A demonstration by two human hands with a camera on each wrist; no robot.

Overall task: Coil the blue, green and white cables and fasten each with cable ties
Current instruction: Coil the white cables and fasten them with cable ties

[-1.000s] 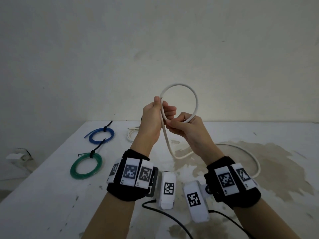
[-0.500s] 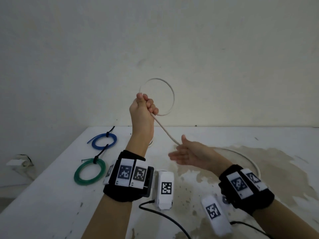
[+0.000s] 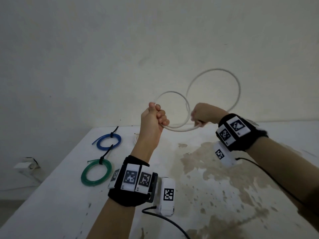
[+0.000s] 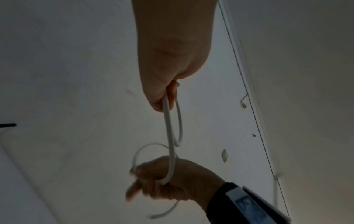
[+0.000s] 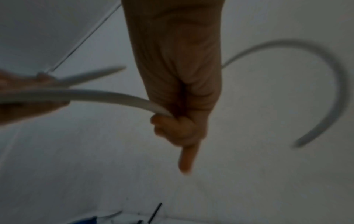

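Note:
Both hands hold the white cable (image 3: pixel 179 129) in the air above the table. My left hand (image 3: pixel 156 116) grips a small loop of it (image 3: pixel 172 92) in its fist. My right hand (image 3: pixel 201 114) grips the cable further along, and a larger loop (image 3: pixel 239 90) arcs up behind it. The left wrist view shows the white cable (image 4: pixel 169 133) running from my left hand (image 4: pixel 162 97) to my right hand (image 4: pixel 162 180). In the right wrist view my right hand (image 5: pixel 178 125) curls round the cable (image 5: pixel 107 97). The blue coil (image 3: pixel 108 143) and the green coil (image 3: pixel 96 173), each tied with a black cable tie, lie on the table at the left.
The white table (image 3: pixel 224 195) has brown stains on its right half. More white cable (image 3: pixel 135 139) lies at the table's far edge behind my left forearm. A black cord (image 3: pixel 269 176) runs from the right wrist camera. A bare wall stands behind the table.
My right hand, open and low half a second ago, has risen and taken hold of the white cable. A second, larger loop now stands to the right of the first one.

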